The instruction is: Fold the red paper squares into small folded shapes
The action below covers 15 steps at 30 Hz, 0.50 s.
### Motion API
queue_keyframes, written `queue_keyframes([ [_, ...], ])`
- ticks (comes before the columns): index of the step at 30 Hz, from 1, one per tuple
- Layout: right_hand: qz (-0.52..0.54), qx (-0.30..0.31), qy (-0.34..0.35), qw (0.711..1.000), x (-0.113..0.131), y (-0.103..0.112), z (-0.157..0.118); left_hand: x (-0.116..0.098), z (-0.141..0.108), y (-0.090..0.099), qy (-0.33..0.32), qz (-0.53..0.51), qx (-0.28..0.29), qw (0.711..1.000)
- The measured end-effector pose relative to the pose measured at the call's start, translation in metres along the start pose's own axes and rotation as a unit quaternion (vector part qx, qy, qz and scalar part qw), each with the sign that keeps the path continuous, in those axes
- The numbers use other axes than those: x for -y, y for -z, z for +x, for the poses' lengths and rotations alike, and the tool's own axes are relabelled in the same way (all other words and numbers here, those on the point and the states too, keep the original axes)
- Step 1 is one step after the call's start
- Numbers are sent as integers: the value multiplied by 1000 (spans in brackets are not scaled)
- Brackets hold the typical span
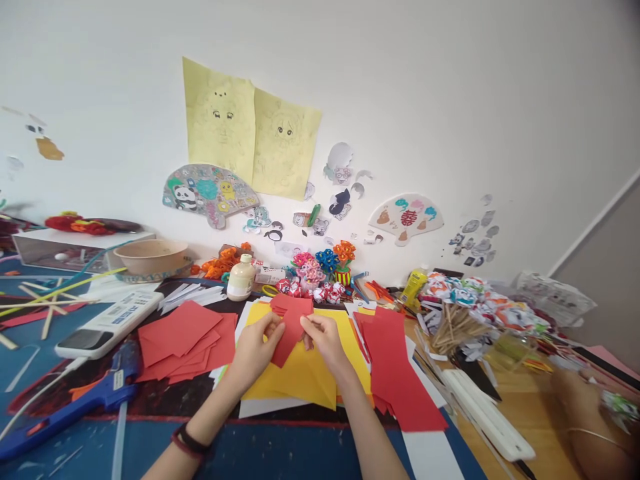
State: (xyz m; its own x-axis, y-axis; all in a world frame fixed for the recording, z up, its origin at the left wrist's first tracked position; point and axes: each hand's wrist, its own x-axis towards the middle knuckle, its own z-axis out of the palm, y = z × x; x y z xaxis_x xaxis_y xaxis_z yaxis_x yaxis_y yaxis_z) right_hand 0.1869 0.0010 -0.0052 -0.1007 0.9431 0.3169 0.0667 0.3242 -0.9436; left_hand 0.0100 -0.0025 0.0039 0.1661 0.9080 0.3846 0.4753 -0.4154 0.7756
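Between my two hands is a small red paper piece [287, 343], held up over yellow sheets [300, 380]. My left hand [260, 343] pinches its left edge. At its right edge, my right hand [320, 333] has thumb and fingers closed on the same piece. Just behind the hands more red paper [293, 305] lies on the yellow sheets. A pile of red paper squares [183, 333] rests to the left. On the right, long red strips [397, 373] overlap white paper.
A blue glue gun [107, 393] and a white power strip [113, 323] lie left. Behind stand a cream bottle [241, 278] and pipe-cleaner flowers [307, 268]. Another white strip [487, 413] and another person's arm [590, 413] are at the right.
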Motion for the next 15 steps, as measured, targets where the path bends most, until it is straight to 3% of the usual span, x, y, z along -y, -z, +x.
queue_keyframes([
  [5,27,16,-36,999,-1,-3,1,-1,2,-1,-10,-115,61,991],
  [8,8,4,3,1000,0,-4,0,-6,-1,-4,-4,-113,94,989],
  [15,-13,-3,30,999,2,-14,-3,-8,-2,-10,16,-101,78,992],
])
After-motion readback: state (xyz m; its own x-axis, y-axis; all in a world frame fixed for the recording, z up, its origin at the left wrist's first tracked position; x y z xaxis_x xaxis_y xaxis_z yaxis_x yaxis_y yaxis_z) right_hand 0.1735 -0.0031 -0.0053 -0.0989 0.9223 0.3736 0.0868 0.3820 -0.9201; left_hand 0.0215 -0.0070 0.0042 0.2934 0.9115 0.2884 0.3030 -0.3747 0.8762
